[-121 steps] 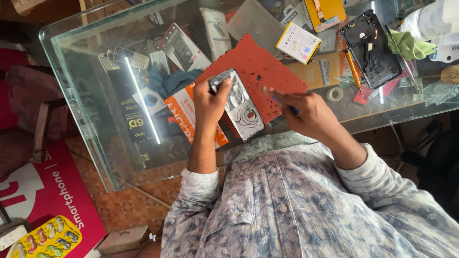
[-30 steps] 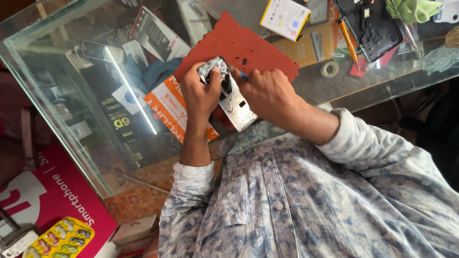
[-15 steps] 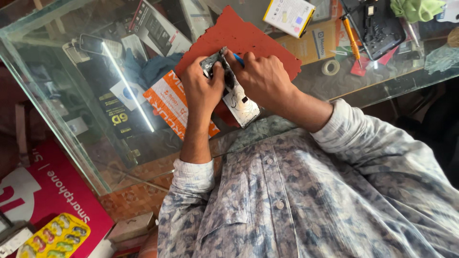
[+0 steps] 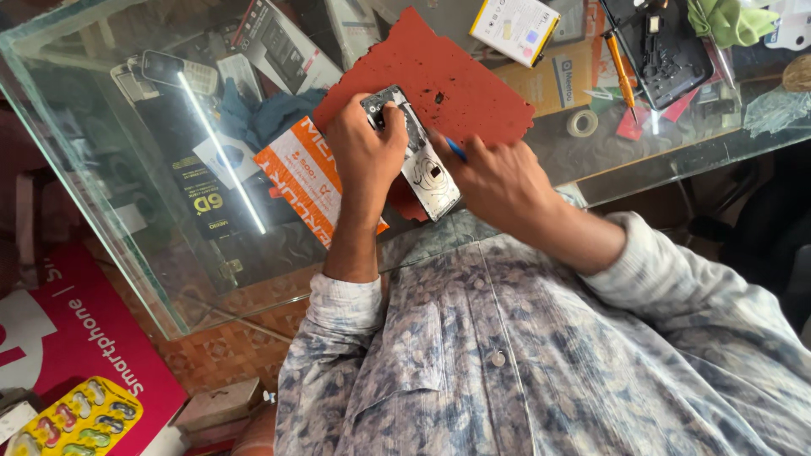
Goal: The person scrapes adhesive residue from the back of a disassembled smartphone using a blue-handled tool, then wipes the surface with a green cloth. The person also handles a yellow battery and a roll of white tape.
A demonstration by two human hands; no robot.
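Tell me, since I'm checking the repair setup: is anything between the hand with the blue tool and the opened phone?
Nothing visible. The right hand holds the blue tool right beside the opened phone, with no object between them. The left hand has its grip on the phone's upper end, over the red mat, clear of the tool's side.

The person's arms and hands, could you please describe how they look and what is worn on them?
Both hands, left and right, are bare: no gloves. The forearms are bare too. The shirt sleeves are pushed up, pale grey-blue fabric with a mottled floral print and a lighter checked cuff lining.
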